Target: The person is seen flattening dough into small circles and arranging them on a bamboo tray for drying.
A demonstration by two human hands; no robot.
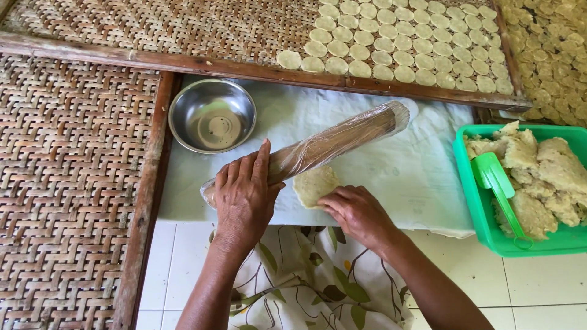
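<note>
My left hand lies palm down over the near end of a wooden rolling pin wrapped in clear plastic film, which slants up to the right across a white plastic sheet. Under the pin lies a flattened piece of pale dough. My right hand rests just right of the dough, its fingertips touching the dough's near edge, fingers together and holding nothing.
An empty steel bowl sits at the sheet's far left. A green tub at right holds lumps of dough and a green scoop. Woven bamboo trays flank the sheet; the far tray carries several rows of small dough discs.
</note>
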